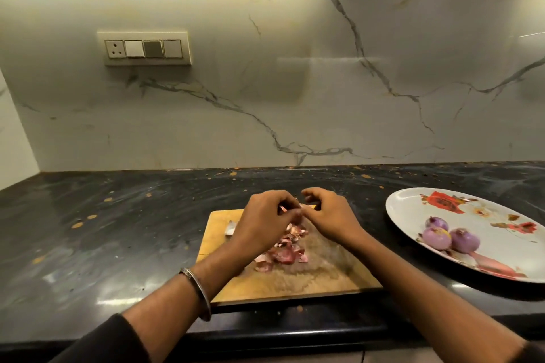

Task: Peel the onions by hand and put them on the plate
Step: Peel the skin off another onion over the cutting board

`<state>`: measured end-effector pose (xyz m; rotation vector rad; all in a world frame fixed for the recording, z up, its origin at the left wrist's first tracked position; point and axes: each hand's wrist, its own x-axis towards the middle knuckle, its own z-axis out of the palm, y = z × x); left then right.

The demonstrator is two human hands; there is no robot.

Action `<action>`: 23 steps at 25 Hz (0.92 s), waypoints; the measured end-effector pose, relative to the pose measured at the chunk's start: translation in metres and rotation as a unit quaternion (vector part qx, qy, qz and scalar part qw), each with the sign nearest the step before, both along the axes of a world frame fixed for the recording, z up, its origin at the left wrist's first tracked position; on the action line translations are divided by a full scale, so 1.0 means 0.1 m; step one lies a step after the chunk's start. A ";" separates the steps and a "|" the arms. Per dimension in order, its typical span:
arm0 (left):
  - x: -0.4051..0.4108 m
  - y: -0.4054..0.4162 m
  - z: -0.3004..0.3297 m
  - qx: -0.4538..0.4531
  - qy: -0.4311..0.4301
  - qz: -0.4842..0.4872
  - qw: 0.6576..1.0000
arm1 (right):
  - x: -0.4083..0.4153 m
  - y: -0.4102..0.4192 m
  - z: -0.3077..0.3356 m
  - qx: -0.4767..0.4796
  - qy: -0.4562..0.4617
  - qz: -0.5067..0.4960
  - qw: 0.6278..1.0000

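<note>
Both hands meet over the far end of a wooden cutting board (pixel 298 280). My left hand (pixel 265 218) and my right hand (pixel 330 215) curl their fingers round a small onion (pixel 298 209), which is almost wholly hidden between them; only a pale sliver and a scrap of pinkish skin show. A heap of pink-brown onion peels (pixel 283 250) lies on the board under the hands. To the right, a white oval plate (pixel 413 209) with red flower prints holds three peeled purple onions (pixel 448 236).
A pale scrap of onion (pixel 230 227) lies on the board's left part. The board sits on a dark speckled counter (pixel 118 230) near its front edge, with a marble wall behind and a switch panel (pixel 144 48) on it.
</note>
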<state>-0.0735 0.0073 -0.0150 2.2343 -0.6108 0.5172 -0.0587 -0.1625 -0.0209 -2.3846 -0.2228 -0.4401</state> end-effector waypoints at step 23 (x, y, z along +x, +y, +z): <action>0.51 0.26 -0.24 -0.148 0.164 -0.050 0.974 | 0.45 0.25 -0.21 0.312 -0.055 0.066 0.946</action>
